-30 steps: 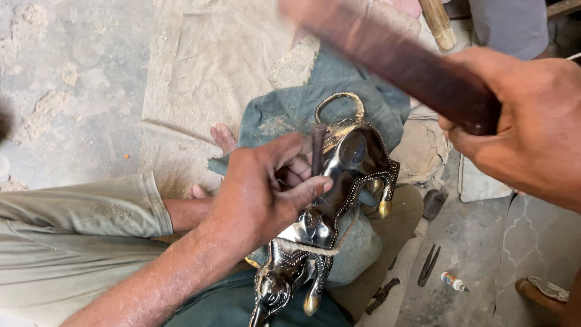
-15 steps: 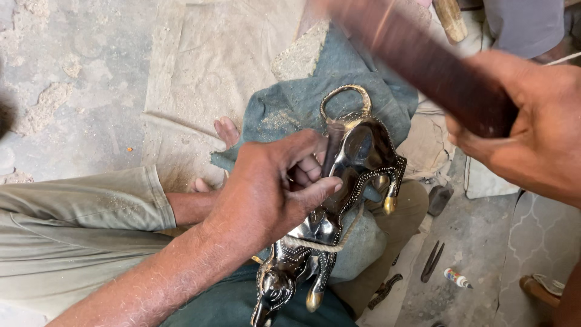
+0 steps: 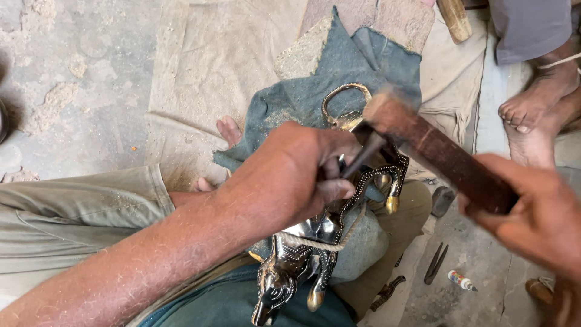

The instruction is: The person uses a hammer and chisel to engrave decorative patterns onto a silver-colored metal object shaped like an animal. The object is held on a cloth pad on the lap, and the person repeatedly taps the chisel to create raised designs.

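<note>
Metalwork is seen at the centre of the head view: a shiny metal animal figurine (image 3: 327, 242) with brass-coloured hooves and a looped tail is laid on a grey-blue cloth (image 3: 357, 66), its head towards the wearer and its tail away, so that its long axis runs from the lower edge of the picture up towards the cloth's far corner. A cord is passed round its body.

The left hand (image 3: 290, 175) is laid over the figurine's back, and its fingers are closed round a thin dark punch (image 3: 363, 154), which is held slanted with its lower tip hidden behind the fingers, against the figurine's upper body as far as can be told. The right hand (image 3: 532, 218) is clamped on the handle of a wooden mallet (image 3: 436, 151), to the right of the figurine. The mallet's long axis is slanted from that hand up and leftward, and its blurred head is seen at the punch's upper end; whether the two touch cannot be told. Of the two hands, the left is much the nearer to the figurine.

To the right of the figurine, on the floor, a pair of dark tweezers (image 3: 434, 263) and a small white tube (image 3: 463, 281) with a coloured band and red tip are seen. Further right, another person's bare foot (image 3: 532, 109) is rested.
</note>
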